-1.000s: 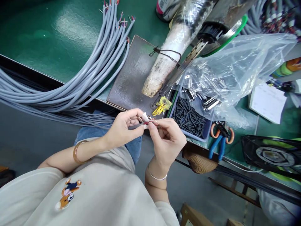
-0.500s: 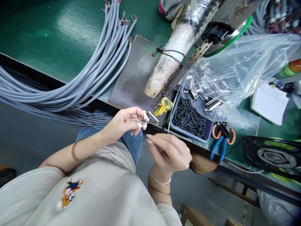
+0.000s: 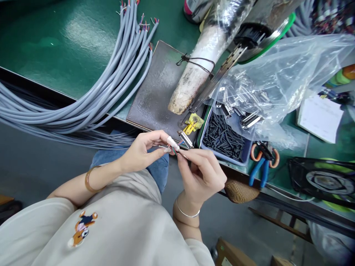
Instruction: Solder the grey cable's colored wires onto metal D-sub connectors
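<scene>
Thin coloured wires (image 3: pixel 174 150) are pinched between the fingertips of my left hand (image 3: pixel 148 149), which has white coverings on some fingertips. They run to a metal connector (image 3: pixel 185 139) with a row of contacts, at the front edge of the dark board (image 3: pixel 155 92). My right hand (image 3: pixel 201 170) is closed, thumb and forefinger together at the wires, on a small dark piece too small to make out. Just behind the connector lies a yellow clip (image 3: pixel 192 125). To the right, a blue bin (image 3: pixel 244 157) holds short black tubes (image 3: pixel 222 138).
Grey cables (image 3: pixel 105 88) cross the green table (image 3: pixel 55 48) at left. A wrapped white tube (image 3: pixel 194 74) and metal bar (image 3: pixel 219 79) reach over the board. Right are a plastic bag (image 3: pixel 291 70) of connectors, blue-handled pliers (image 3: pixel 260 170), a paper pad (image 3: pixel 320 118) and a black fan-like object (image 3: pixel 324 183).
My right hand has come up to the wires at my left fingertips, closing the gap between the hands. The connector sits slightly further right and is turned a little.
</scene>
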